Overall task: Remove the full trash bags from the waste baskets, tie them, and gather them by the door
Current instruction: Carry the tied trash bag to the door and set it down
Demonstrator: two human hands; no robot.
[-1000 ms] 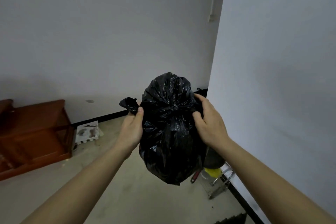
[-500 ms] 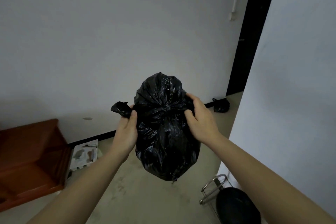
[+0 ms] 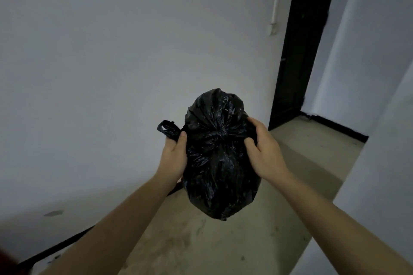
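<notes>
The black trash bag [image 3: 220, 163] hangs in mid-air in front of the person, clear of the floor [image 3: 223, 245], with its mouth gathered into a knot [image 3: 218, 134] at top centre.

Risks, as judged:
- The knot looks loosely drawn. If a hand lets go before it is pulled tight, the mouth could slacken and spill.
- The film is thin and puckered at the knot. A hard sideways pull could tear it.
- The load appears to hang from the two grips alone, so a slip would drop it.

The left hand [image 3: 174, 156] pinches the loose ear [image 3: 167, 128] between thumb and curled fingers. The right hand [image 3: 264, 154] curls round the bag's right shoulder, gripping the film; any ear there is hidden. Both forearms reach forward, hands level with the knot. A dark doorway [image 3: 308, 51] lies beyond, to the right.
</notes>
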